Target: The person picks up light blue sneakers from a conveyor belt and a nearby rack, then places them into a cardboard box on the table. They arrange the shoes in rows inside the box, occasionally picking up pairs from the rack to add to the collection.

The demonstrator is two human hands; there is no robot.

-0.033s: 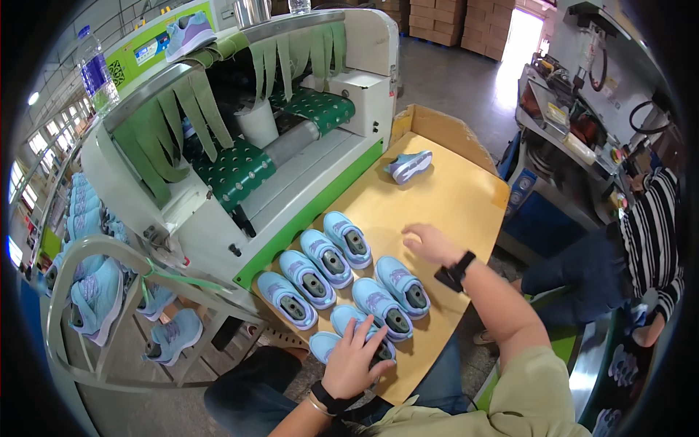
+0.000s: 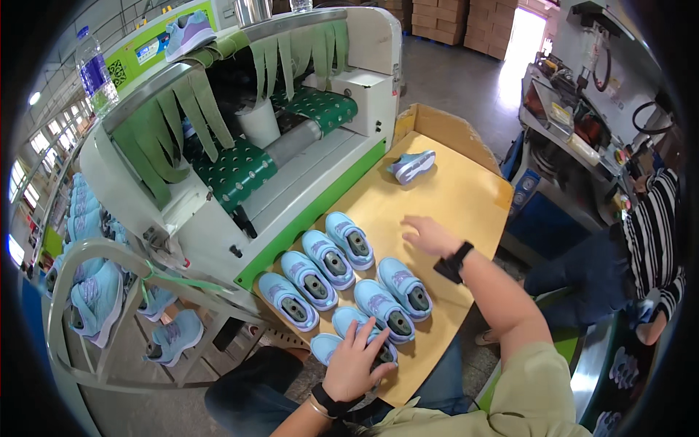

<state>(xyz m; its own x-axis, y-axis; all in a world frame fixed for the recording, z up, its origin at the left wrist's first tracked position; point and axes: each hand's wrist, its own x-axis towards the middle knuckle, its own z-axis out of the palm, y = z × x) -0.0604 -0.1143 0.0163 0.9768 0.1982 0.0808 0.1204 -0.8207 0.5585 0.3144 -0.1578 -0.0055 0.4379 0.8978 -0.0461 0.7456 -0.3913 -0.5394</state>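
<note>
Several light blue shoes with lilac trim stand in two rows on the tan tabletop (image 2: 466,197), dark last-like forms in their openings. My left hand (image 2: 357,368) is spread over the nearest shoes, fingertips on or just above a blue shoe (image 2: 348,318) and partly covering it. Another near shoe (image 2: 322,348) is half hidden beside that hand. Farther right, my right hand (image 2: 435,239) is over the board with fingers apart and nothing in them. Closest to it are a shoe (image 2: 405,289) and a far-row shoe (image 2: 350,240).
A lone shoe (image 2: 413,167) lies tipped at the board's far end, by a cardboard edge (image 2: 448,131). Along the left runs a machine with a green dotted belt (image 2: 244,171) and hanging strips. A rack (image 2: 73,273) holds more shoes. At right sits a person in a striped top (image 2: 652,226).
My right hand's fingers have stretched out and spread slightly. The whole view has shifted a little; the left hand and the shoes keep their places.
</note>
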